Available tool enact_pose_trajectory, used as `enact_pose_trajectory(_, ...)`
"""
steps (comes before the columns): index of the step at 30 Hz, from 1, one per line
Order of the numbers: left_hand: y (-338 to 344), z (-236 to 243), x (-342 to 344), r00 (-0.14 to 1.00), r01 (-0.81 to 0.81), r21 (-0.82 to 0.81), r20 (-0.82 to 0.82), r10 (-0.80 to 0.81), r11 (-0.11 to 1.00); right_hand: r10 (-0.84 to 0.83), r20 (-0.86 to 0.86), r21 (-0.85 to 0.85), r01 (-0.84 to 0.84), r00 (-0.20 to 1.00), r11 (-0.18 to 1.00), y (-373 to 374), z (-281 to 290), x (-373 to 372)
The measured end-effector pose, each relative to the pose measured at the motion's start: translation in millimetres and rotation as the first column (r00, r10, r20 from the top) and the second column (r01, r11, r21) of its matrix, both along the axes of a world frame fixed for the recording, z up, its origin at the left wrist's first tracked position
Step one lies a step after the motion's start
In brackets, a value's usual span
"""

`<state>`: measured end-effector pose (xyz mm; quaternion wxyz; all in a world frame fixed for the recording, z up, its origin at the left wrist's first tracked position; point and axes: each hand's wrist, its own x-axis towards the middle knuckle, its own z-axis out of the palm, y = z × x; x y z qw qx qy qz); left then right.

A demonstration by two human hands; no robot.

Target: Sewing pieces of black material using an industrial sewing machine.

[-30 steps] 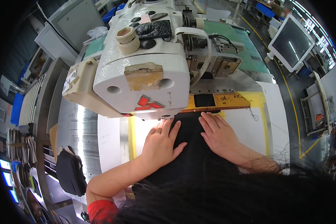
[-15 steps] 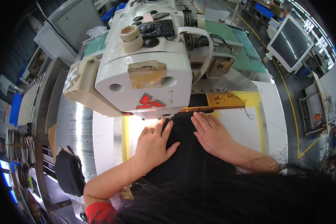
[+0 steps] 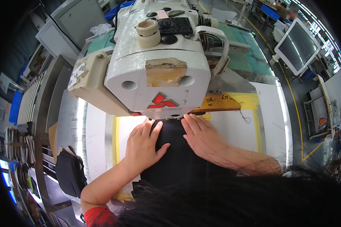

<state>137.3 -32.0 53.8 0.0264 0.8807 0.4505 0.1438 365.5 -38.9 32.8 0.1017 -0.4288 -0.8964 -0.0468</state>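
Observation:
Black fabric (image 3: 168,159) lies under the front of a large white sewing machine head (image 3: 155,90), and its near part is hidden by dark hair. My left hand (image 3: 144,142) rests palm down at the fabric's left edge, fingers stretched toward the machine and thumb spread onto the cloth. On the right edge lies my right hand (image 3: 201,134), flat, with its fingers extended and close together. Both sets of fingertips reach close to the machine head's lower edge, which hides the needle area. Neither hand grips anything.
Yellow tape (image 3: 116,145) borders the white work surface (image 3: 235,130) around the fabric. A brown strip with handwriting (image 3: 219,103) lies beyond my right hand. Folded black pieces (image 3: 70,172) sit at the left edge. A monitor (image 3: 298,46) stands at the far right.
Both hands, the black fabric, the taped work surface and the brown strip have shifted left relative to the machine head. The hands stay flat on the cloth.

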Motion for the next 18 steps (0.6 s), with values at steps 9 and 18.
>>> enact_pose_trajectory(9, -3, 3, 0, 1.0, -0.016, 0.037, -0.007, 0.017, 0.999, 0.046, -0.058, -0.026, -0.047, 0.997, 0.999, 0, 8, 4)
enact_pose_trajectory(18, -7, 9, -3, 0.998, -0.059, 0.035, -0.021, 0.059, 0.998, 0.037, -0.311, -0.221, -0.11, 0.95, 0.969, 0, 30, 30)
